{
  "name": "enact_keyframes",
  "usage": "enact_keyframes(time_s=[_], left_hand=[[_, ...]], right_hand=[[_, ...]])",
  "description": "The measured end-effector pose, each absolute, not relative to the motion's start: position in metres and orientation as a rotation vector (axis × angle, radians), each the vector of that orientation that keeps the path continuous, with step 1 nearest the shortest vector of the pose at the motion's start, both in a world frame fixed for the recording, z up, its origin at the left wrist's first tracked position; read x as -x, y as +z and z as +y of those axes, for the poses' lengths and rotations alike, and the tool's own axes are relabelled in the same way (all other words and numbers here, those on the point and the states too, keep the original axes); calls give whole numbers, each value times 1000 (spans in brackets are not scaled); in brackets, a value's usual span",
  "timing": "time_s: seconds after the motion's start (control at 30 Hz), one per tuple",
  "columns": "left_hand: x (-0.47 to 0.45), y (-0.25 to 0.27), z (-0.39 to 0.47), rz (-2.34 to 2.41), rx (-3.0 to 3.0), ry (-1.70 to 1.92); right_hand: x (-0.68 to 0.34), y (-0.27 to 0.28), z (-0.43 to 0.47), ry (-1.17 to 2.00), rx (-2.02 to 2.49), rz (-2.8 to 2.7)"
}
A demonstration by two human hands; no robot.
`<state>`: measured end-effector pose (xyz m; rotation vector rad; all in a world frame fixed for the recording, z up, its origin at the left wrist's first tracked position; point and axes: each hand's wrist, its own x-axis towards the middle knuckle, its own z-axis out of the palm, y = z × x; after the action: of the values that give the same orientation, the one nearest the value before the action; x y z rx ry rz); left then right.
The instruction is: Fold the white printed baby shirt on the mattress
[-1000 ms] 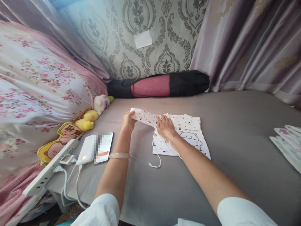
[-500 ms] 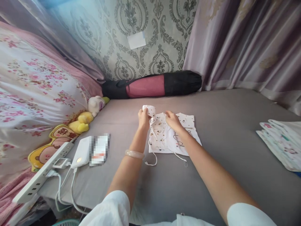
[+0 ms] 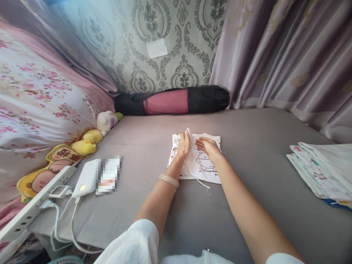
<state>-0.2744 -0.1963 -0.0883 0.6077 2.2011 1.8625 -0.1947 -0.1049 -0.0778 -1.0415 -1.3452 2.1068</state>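
Note:
A small white baby top (image 3: 198, 167) lies folded on the grey bed sheet, printed with a line-drawn bear, lettering and small dark motifs. Thin white ties trail from its lower edge. My left hand (image 3: 184, 145) rests edge-on on the top's left part, fingers stretched out, beside a raised fold of cloth at the fingertips. Over the right part, my right hand (image 3: 209, 147) is open, its fingers straight and pointing left toward my other hand. A pale bangle (image 3: 169, 179) is on my left wrist.
A rolled mat in a black and pink bag (image 3: 167, 101) lies against the wall. Plush toys (image 3: 88, 141), a power strip (image 3: 35, 203), a white power bank (image 3: 87, 178) and cables are at left. Folded printed cloths (image 3: 321, 172) lie at right.
My left hand has brought the sleeve end down and inward onto the top and straightened its fingers. My right hand has opened out over the bear print. The view has shifted slightly right.

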Motion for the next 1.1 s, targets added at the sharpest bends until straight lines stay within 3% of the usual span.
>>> enact_keyframes(time_s=[0.13,0.33,0.47,0.67,1.1], left_hand=[[268,-87,-204,2358,-820,1753],[277,-99,-214,2835,-1237,1269],[278,-107,-214,3010,-1393,845],[273,-105,-216,2934,-1337,528],[278,-106,-220,3056,-1247,805]], right_hand=[[193,-78,-103,2019,976,-1531],[188,-82,-108,809,847,-2178],[186,-92,-118,414,554,-2567],[185,-99,-124,370,547,-2866],[177,-94,-117,340,710,-2805]])
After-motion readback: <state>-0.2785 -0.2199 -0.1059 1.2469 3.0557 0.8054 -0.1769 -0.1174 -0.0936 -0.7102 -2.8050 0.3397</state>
